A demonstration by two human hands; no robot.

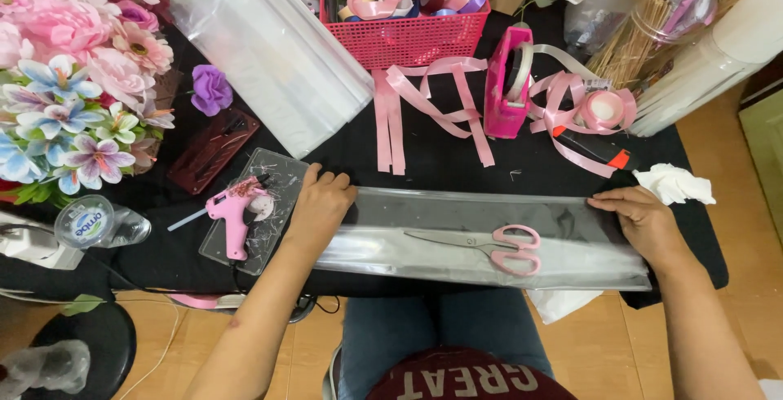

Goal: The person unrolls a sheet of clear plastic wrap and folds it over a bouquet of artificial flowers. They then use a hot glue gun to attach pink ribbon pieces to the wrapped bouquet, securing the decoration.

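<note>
From the head view I see my left hand [322,202] pressed flat on the left end of a clear plastic sheet [457,233] lying across the black tabletop [440,167], my right hand [644,219] flat on its right end; pink scissors [489,247] rest on the sheet between them, a pink glue gun [234,209] just left

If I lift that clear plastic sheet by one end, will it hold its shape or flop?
Probably flop: the clear plastic sheet looks thin and film-like, held flat by the left hand and right hand. Its glossy surface suggests slipperiness. The pink-handled scissors resting on it would likely slide off.
</note>
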